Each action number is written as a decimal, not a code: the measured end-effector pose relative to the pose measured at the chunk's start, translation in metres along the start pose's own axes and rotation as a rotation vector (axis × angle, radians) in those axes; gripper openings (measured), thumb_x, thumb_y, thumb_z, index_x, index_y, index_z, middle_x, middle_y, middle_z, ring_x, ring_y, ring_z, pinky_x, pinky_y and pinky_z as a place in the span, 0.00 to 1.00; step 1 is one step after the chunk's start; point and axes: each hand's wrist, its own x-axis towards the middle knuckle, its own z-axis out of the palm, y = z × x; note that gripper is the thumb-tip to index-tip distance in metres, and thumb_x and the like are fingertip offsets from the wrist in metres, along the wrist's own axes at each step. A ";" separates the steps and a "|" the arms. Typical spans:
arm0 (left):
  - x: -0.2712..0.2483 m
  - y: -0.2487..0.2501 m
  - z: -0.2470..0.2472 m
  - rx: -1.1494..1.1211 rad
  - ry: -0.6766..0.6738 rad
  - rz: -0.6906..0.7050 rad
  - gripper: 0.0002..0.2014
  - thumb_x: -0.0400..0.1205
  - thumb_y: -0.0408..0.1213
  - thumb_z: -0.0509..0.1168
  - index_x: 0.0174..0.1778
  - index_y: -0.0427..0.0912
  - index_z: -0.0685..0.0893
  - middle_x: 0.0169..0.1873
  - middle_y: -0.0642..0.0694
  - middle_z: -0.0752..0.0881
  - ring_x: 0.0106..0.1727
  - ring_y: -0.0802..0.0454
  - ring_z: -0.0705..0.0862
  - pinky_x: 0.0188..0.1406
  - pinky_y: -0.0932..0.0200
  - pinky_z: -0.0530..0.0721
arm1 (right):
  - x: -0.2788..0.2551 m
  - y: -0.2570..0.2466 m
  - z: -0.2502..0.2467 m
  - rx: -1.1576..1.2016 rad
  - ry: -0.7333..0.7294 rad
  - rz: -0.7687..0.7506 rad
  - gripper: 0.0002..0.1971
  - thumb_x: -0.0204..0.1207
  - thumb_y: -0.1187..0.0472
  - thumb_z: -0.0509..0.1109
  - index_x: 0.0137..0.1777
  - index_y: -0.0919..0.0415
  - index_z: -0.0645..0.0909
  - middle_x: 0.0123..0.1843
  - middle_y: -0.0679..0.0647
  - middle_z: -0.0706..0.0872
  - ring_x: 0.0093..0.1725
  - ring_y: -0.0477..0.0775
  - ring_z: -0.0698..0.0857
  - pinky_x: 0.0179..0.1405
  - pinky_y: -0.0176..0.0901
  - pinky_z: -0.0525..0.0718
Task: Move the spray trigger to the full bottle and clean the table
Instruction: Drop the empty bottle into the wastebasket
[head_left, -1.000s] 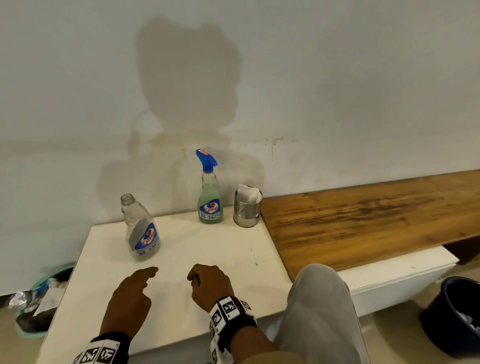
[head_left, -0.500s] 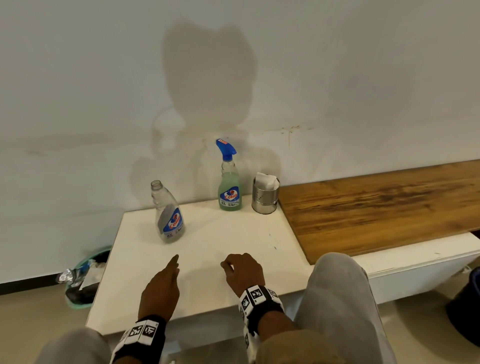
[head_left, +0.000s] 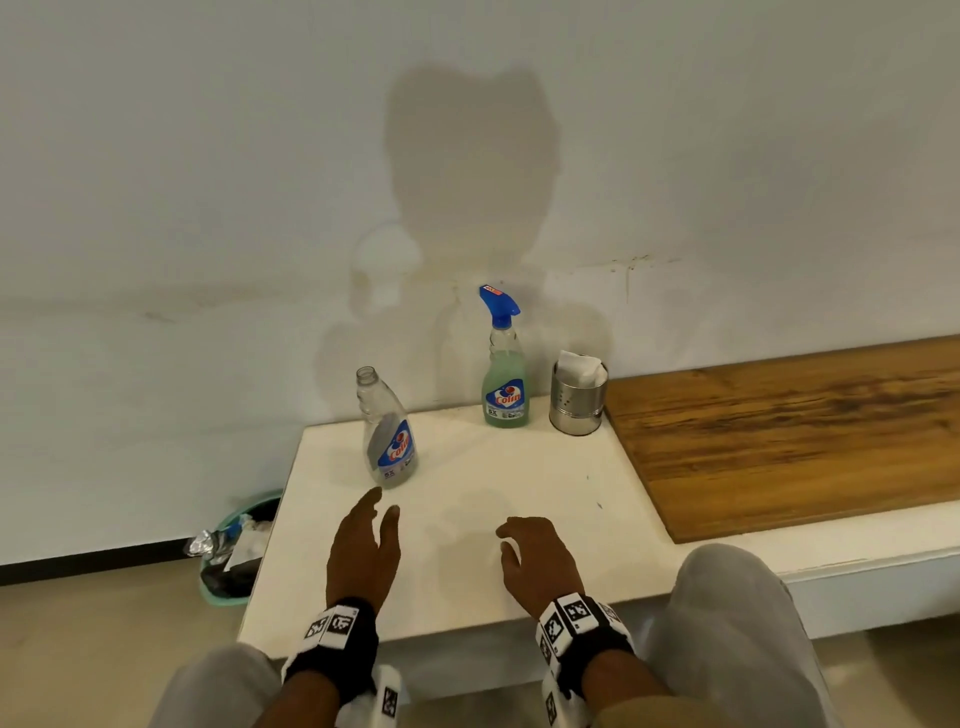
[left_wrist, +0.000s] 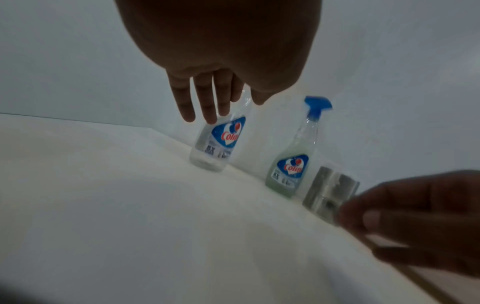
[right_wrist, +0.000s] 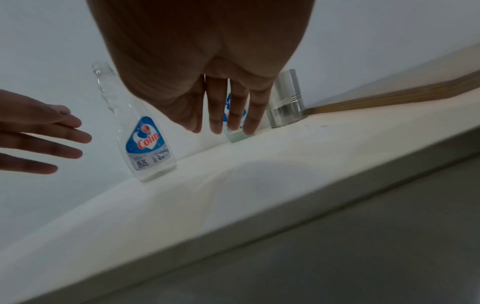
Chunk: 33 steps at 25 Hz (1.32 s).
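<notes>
Both hands hover over the white surface (head_left: 519, 467), holding nothing: left hand (head_left: 363, 551) flat with fingers straight, just short of the capless clear bottle (head_left: 387, 431); right hand (head_left: 535, 561) loosely curled, well apart from everything. The blue spray trigger (head_left: 497, 304) sits screwed on the green-filled bottle (head_left: 504, 387) at the back by the wall, just beside the steel canister (head_left: 577, 397) stuffed with white tissue. Odd point: the trigger appears already on the fuller bottle, while the open one looks nearly empty, so picking the wrong target is a real risk. The open bottle is light and uncapped; a careless left-hand nudge could tip it and spill whatever remains. Reaching past it for the trigger bottle could also knock the canister. The head view alone shows liquid levels and the tissue; the left wrist view (left_wrist: 215, 142) shows fingertips not yet touching the label; the right wrist view hides most of the green bottle behind fingers (right_wrist: 233, 102).
</notes>
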 end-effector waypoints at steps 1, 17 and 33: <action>0.012 0.008 -0.006 -0.049 0.052 -0.008 0.21 0.83 0.47 0.61 0.72 0.49 0.72 0.67 0.44 0.81 0.64 0.49 0.81 0.66 0.51 0.78 | 0.004 -0.006 0.001 0.023 0.018 -0.022 0.14 0.81 0.56 0.63 0.65 0.48 0.81 0.68 0.48 0.79 0.66 0.48 0.82 0.67 0.39 0.77; 0.174 0.058 -0.055 -0.020 -0.018 0.186 0.15 0.71 0.48 0.73 0.51 0.50 0.82 0.44 0.52 0.87 0.42 0.50 0.87 0.48 0.51 0.87 | 0.113 -0.135 -0.006 0.182 -0.014 -0.268 0.22 0.81 0.60 0.65 0.75 0.54 0.72 0.73 0.52 0.79 0.71 0.51 0.77 0.71 0.45 0.79; 0.177 -0.231 -0.190 -0.446 0.579 -0.538 0.23 0.64 0.47 0.80 0.43 0.31 0.83 0.36 0.39 0.87 0.28 0.48 0.87 0.39 0.48 0.91 | 0.129 -0.152 0.090 0.249 -0.078 -0.406 0.12 0.77 0.66 0.66 0.53 0.51 0.87 0.54 0.47 0.89 0.59 0.52 0.84 0.53 0.49 0.88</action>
